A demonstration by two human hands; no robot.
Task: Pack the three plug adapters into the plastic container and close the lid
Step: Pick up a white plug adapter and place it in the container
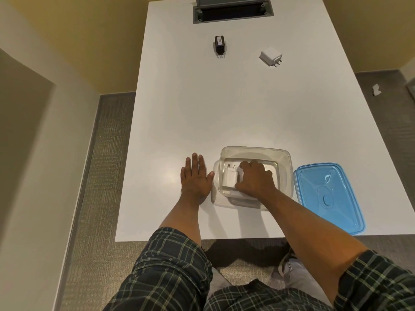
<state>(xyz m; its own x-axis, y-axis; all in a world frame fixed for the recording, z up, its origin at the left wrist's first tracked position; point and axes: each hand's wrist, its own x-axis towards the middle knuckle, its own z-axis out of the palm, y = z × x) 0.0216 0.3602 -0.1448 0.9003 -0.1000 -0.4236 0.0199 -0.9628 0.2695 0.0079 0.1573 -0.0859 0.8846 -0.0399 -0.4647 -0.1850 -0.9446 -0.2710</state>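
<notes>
A clear plastic container (284, 158) stands near the table's front edge. Inside it lies a white plug adapter (229, 176), pins pointing away from me. My right hand (256, 178) is down in the container with its fingers on that adapter. My left hand (196, 176) lies flat on the table, fingers apart, its thumb touching the container's left wall. The blue lid (327, 196) lies beside the container on the right. Far back on the table lie a black plug adapter (219, 44) and a second white plug adapter (270, 56).
The white table (224, 108) has a grey cable box (233, 11) recessed at its far end. Grey carpet and yellow walls surround it. A white scrap (376, 89) lies on the floor to the right.
</notes>
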